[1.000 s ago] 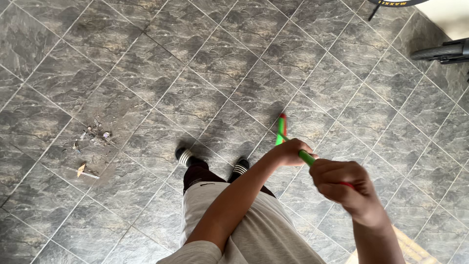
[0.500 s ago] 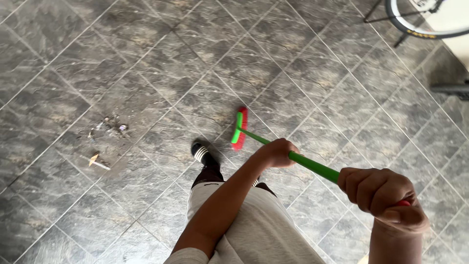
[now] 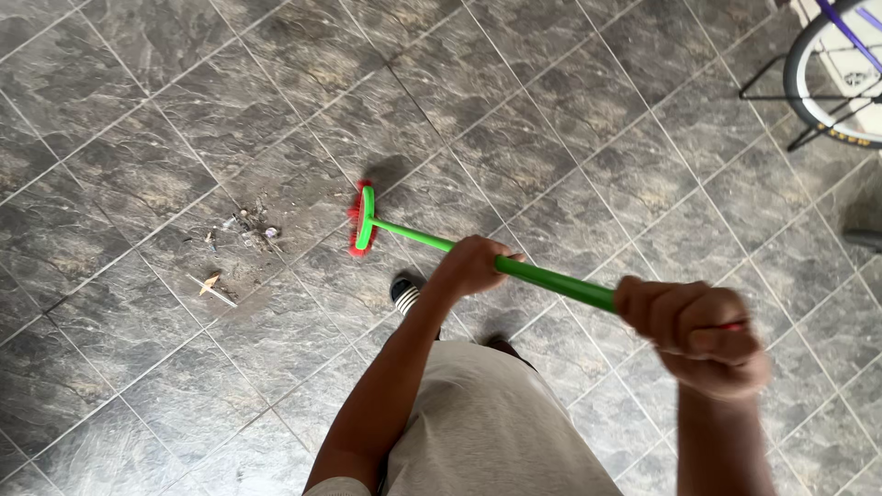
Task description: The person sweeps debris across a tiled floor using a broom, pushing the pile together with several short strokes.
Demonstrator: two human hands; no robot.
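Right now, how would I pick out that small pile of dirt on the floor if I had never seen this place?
Start from the grey stone-look tiled floor and find the green-handled broom gripped by the left hand and right hand. Just left of its red bristles lies the debris pile: pale scraps and dust, the only litter on the dark tiles.

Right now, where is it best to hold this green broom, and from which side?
Grip the broom on its long green handle, from above: left hand mid-shaft, right hand near the top end. The shaft slants down to the red bristle head on the floor.
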